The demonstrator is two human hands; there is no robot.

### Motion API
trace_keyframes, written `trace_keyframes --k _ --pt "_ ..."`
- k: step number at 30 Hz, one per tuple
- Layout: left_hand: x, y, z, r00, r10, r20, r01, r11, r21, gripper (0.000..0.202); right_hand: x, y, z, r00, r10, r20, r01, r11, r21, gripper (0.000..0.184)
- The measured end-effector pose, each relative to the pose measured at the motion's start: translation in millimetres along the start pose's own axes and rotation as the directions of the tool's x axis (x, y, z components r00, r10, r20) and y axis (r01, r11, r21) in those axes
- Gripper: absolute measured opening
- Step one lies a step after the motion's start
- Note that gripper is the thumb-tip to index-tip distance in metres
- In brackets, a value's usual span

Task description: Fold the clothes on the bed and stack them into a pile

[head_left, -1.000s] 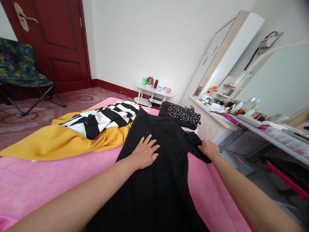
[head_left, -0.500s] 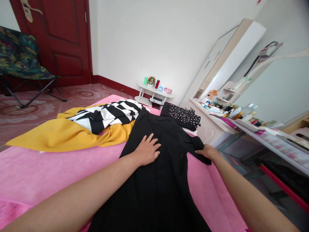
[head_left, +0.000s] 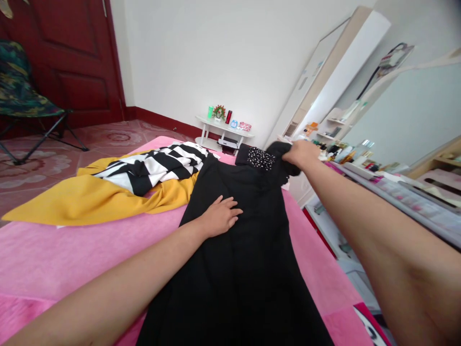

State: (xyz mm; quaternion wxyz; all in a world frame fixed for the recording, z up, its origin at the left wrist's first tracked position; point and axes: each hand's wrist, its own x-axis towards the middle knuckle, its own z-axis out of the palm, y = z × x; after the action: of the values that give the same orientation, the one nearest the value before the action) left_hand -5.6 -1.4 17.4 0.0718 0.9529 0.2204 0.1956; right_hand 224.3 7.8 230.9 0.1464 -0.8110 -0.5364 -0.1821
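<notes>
A long black dress [head_left: 245,259] lies spread over the pink bedding [head_left: 90,254], running from the middle of the bed down past the bottom of the view. My left hand [head_left: 220,217] rests flat on its upper middle, fingers apart. Off to the right, my right hand [head_left: 303,153] is closed on a bunched black sleeve of the dress and holds it raised. Behind that sleeve, a folded black garment with white dots [head_left: 260,158] is partly hidden.
On the left of the bed lie a yellow garment [head_left: 72,199] and a black-and-white striped garment [head_left: 162,168]. A white side table [head_left: 212,123] stands beyond the bed. Cosmetics crowd the dresser [head_left: 396,197] at right. A folding chair [head_left: 32,103] is near the red door [head_left: 68,53].
My right hand has lifted the black sleeve up and away from me, off the bedding and in front of the dotted garment. My left hand stays on the dress. The view has shifted slightly right.
</notes>
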Motion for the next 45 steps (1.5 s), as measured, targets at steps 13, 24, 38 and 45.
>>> trace_keyframes --k 13,24,38,45 --pt "-3 6 -10.5 0.951 0.051 -0.304 -0.087 0.991 -0.105 0.032 -207 26 14 0.891 -0.377 0.253 0.188 0.814 0.550 0.047" --pt "15 -25 -17.3 0.931 -0.310 -0.192 0.348 0.912 0.215 0.036 -308 81 30 0.877 -0.109 0.468 -0.340 0.547 0.765 0.060" --pt "78 -66 -99.6 0.992 -0.119 -0.051 0.128 0.844 0.521 0.039 -289 57 -8 0.880 -0.180 0.440 -0.253 0.607 0.753 0.048" --pt "76 -91 -140.0 0.981 -0.123 -0.149 0.186 0.810 0.557 0.039 -306 19 4 0.860 -0.173 0.481 -0.296 0.598 0.745 0.056"
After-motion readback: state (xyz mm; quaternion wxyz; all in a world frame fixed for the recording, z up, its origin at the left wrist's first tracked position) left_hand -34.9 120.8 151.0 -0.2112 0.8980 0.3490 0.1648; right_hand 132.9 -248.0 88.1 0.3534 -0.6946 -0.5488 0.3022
